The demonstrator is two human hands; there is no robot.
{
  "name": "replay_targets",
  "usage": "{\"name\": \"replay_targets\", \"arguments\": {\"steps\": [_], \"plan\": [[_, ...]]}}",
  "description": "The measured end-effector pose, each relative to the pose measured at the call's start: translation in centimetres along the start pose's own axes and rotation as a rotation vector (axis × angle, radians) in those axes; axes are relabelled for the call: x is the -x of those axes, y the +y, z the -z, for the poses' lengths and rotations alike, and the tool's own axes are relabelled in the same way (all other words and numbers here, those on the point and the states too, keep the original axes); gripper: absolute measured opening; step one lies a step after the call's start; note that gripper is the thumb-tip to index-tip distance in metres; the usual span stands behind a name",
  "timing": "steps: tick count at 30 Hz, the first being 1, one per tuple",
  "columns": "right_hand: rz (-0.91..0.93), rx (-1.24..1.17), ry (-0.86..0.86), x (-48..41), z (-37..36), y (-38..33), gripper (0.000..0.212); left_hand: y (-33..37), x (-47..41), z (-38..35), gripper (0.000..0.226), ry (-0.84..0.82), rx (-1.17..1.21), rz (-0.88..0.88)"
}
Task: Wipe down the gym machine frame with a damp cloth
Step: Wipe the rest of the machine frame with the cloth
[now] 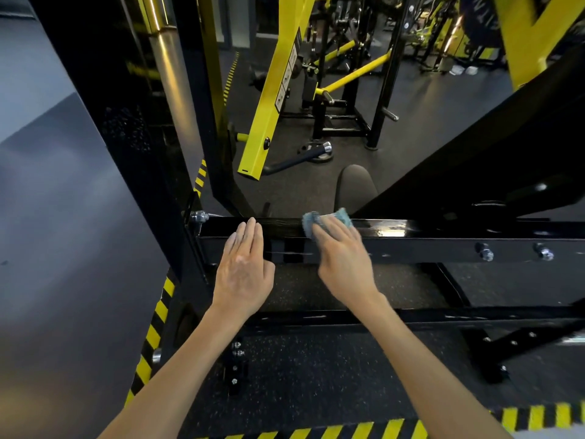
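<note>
At the near side of the black gym machine frame, my two hands work on its upper crossbar (pixel 411 245). One cloth (pixel 308 224), blue-grey and bunched, lies on top of this bar, just right of its middle as I see it. My right hand (pixel 343 256) covers the cloth: the grip is closed over it, fingers bent across the fabric and pressing it to the bar, with cloth showing at both sides of the fingers. This hand is slightly blurred. My left hand (pixel 242 270) lies just beside it, apart from the cloth; its grip is slack and holds nothing, four fingers straight and together with their tips on the bar's top.

I count three bolt heads on the crossbar: one at its left end (pixel 199 217) and two near its right end (pixel 484 251). One lower bar (pixel 443 318) runs parallel beneath my wrists. Beyond the crossbar, one yellow post (pixel 269 99) leans over the dark floor (pixel 316 375). Two runs of yellow-and-black hazard stripes (pixel 152 337) edge the floor.
</note>
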State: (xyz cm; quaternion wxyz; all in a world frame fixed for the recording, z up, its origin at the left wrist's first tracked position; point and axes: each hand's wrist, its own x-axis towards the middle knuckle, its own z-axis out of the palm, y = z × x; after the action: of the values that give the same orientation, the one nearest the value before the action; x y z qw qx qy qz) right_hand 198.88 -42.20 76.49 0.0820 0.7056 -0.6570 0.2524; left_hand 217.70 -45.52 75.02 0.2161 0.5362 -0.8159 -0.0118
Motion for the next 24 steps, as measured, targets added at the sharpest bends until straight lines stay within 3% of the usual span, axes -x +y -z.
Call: {"name": "replay_targets", "arguments": {"steps": [4, 7, 11, 15, 18, 24], "plan": [[-0.152, 0.046, 0.08, 1.5, 2.1, 4.9, 0.044, -0.2, 0.2, 0.1, 0.063, 0.016, 0.057, 0.001], [-0.197, 0.089, 0.089, 0.8, 1.5, 3.9, 0.035, 0.1, 0.1, 0.2, 0.063, 0.016, 0.068, -0.001], [-0.055, 0.024, -0.017, -1.2, -0.9, -2.3, 0.048, 0.1, 0.2, 0.1, 0.068, -0.015, 0.002, -0.007], [0.052, -0.036, -0.052, -1.8, -2.3, -5.5, 0.046, -0.4, 0.1, 0.1, 0.074, -0.012, -0.06, -0.032], [0.063, 0.01, -0.069, -0.8, -1.2, -2.9, 0.05, -0.4, 0.1, 0.1, 0.071, 0.0, -0.059, -0.029], [-0.181, 0.109, 0.076, 1.6, 2.3, 4.3, 0.041, 0.3, -0.1, -0.4, 0.068, 0.01, -0.055, -0.013]]}}
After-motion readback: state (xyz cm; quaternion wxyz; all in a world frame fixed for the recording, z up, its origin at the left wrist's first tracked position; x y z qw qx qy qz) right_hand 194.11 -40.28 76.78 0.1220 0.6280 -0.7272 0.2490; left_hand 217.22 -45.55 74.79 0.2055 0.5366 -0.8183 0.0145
